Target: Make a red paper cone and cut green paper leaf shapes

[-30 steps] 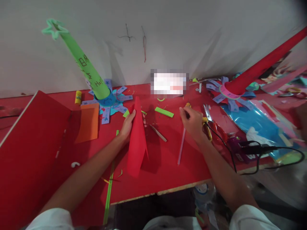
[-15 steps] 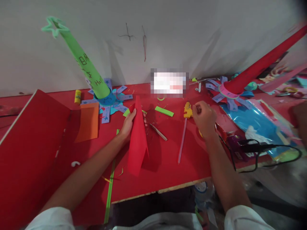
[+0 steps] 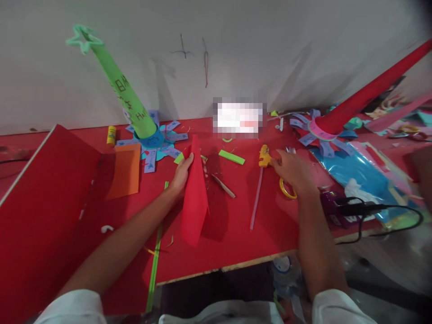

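Observation:
A red sheet rolled into a cone [image 3: 195,202] stands upright, narrow end up, with my left hand [image 3: 184,173] wrapped round it; some fingertips show on its right side. My right hand [image 3: 292,168] is at the right, its fingers closed by a small yellow glue gun [image 3: 265,155], and whether they pinch a part of it I cannot make out. A pale glue stick [image 3: 257,198] extends from the gun toward the table's front edge. Just below my right hand lies a yellow ring-shaped handle [image 3: 286,190]. Between my hands are a green strip [image 3: 231,157] and a thin pointed tool [image 3: 222,185].
A green cone [image 3: 123,90] with a star top stands at the back left, and a red cone [image 3: 374,92] leans at the right. An orange sheet [image 3: 125,171] and red board [image 3: 47,211] lie left. Black cable [image 3: 405,207] and blue plastic packet [image 3: 347,173] are right.
My right hand has come down slightly and turned toward the yellow glue gun, uncovering the yellow ring. The lower end of the red cone has tilted a little in my left hand.

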Tool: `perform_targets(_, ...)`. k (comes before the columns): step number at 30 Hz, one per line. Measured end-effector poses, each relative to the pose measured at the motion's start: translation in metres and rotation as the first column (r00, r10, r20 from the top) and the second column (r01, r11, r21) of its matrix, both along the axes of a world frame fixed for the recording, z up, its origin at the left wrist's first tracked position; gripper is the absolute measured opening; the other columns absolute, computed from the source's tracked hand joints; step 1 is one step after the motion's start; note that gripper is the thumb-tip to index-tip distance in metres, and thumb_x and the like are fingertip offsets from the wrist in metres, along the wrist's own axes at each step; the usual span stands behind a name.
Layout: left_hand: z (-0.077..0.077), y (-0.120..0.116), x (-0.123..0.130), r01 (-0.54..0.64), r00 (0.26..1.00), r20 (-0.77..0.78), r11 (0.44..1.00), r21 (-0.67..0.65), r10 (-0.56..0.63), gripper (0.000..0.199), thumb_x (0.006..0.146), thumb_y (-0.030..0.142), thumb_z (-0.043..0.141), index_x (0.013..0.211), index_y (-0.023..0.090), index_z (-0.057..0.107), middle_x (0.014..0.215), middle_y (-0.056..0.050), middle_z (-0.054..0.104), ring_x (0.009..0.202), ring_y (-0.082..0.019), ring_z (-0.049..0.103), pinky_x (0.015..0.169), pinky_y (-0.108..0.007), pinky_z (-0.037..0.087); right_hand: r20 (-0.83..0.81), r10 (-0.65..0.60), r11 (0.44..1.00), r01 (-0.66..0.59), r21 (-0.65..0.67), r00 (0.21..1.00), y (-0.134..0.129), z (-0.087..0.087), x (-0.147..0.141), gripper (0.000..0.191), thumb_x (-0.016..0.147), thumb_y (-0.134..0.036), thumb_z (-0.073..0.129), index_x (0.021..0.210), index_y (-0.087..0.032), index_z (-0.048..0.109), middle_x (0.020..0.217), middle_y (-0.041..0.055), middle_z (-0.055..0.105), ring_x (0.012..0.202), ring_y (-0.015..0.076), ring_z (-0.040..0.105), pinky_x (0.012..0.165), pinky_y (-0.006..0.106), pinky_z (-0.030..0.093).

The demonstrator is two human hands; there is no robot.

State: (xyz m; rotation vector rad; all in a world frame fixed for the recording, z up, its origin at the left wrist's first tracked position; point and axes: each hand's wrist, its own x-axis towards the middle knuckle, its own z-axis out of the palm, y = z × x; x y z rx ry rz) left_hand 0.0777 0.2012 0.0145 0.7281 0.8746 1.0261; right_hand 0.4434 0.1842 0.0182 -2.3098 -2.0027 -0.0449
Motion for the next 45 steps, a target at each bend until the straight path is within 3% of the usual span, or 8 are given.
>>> perform_targets(5,-0.001,0.000,-0.001,0.007,0.999,-0.032,1.000,-0.009,-0.007,0.046,0.096,0.060,0.067,0.093,0.014,0.071,0.075,-0.009,0.076,0.067,-0.020,0.076,0.049,-0.022,0.054,0.018,0.136,0.988,-0.134,-0.076,0.991,0.001,-0.008,0.010,0.040,0.096,-0.028,0.056,0.132,-0.013,0.064,0.115,0.0192,0.073,0.106,0.0329,0.067,0.085,0.039,0.046)
perform_targets(12,-0.002,0.001,-0.002,0.013,0.998,-0.066,1.000,0.022,-0.012,0.047,0.094,0.062,0.068,0.090,0.015,0.071,0.076,-0.009,0.076,0.071,-0.021,0.078,0.060,-0.026,0.062,-0.070,0.123,0.992,-0.122,0.021,0.990,0.002,-0.016,0.007,0.050,0.086,-0.009,0.053,0.135,-0.019,0.060,0.124,0.0162,0.067,0.114,0.0321,0.064,0.088,0.040,0.048)
perform_targets(19,0.001,-0.001,0.001,0.017,0.998,-0.061,1.000,0.027,-0.015,0.047,0.092,0.063,0.069,0.089,0.016,0.070,0.075,-0.008,0.075,0.070,-0.022,0.077,0.055,-0.026,0.061,-0.120,0.186,0.969,-0.163,0.183,0.975,0.000,-0.010,-0.020,0.040,0.085,-0.014,0.059,0.125,-0.021,0.062,0.120,0.0146,0.067,0.106,0.0330,0.064,0.085,0.041,0.048)
perform_targets(23,0.003,-0.004,0.003,0.013,0.997,-0.074,0.999,0.029,-0.011,0.047,0.088,0.063,0.073,0.090,0.016,0.069,0.074,-0.008,0.075,0.070,-0.022,0.077,0.055,-0.027,0.060,-0.158,0.220,0.955,-0.179,0.237,0.963,-0.002,-0.006,-0.044,0.044,0.082,-0.011,0.059,0.125,-0.022,0.062,0.122,0.0128,0.068,0.100,0.0310,0.065,0.080,0.039,0.047)
perform_targets(29,0.002,-0.008,0.007,0.022,0.997,-0.080,1.000,0.012,-0.021,0.050,0.078,0.060,0.085,0.091,0.015,0.069,0.069,-0.005,0.073,0.056,-0.019,0.071,0.054,-0.030,0.061,-0.250,0.283,0.925,-0.194,0.327,0.926,-0.003,-0.014,-0.070,0.036,0.085,-0.015,0.059,0.120,-0.024,0.064,0.119,0.0100,0.070,0.104,0.0301,0.066,0.079,0.037,0.047)
perform_targets(36,-0.001,-0.008,0.008,0.011,0.993,-0.119,1.000,-0.005,-0.011,0.052,0.078,0.060,0.086,0.097,0.016,0.067,0.072,-0.006,0.075,0.059,-0.021,0.073,0.051,-0.029,0.059,-0.486,0.418,0.892,-0.244,0.381,0.768,-0.001,-0.009,-0.081,0.023,0.089,-0.027,0.060,0.111,-0.023,0.066,0.110,0.0103,0.070,0.099,0.0276,0.065,0.085,0.037,0.051)
perform_targets(41,-0.004,-0.009,0.011,-0.011,0.994,-0.107,1.000,0.000,0.011,0.055,0.077,0.054,0.089,0.114,0.020,0.065,0.076,-0.002,0.075,0.059,-0.020,0.072,0.058,-0.032,0.061,-0.643,0.435,0.891,-0.199,0.408,0.630,-0.002,-0.009,-0.091,0.026,0.092,-0.044,0.065,0.109,-0.024,0.070,0.100,0.0068,0.070,0.089,0.0245,0.064,0.084,0.038,0.052)
perform_targets(45,-0.007,-0.010,0.012,-0.025,0.991,-0.133,1.000,0.019,0.027,0.054,0.077,0.052,0.090,0.116,0.020,0.068,0.080,-0.003,0.075,0.062,-0.020,0.071,0.060,-0.033,0.061,-0.739,0.429,0.898,-0.154,0.413,0.520,-0.005,-0.013,-0.105,0.030,0.092,-0.054,0.069,0.101,-0.025,0.069,0.099,0.0059,0.071,0.090,0.0243,0.065,0.087,0.040,0.055)
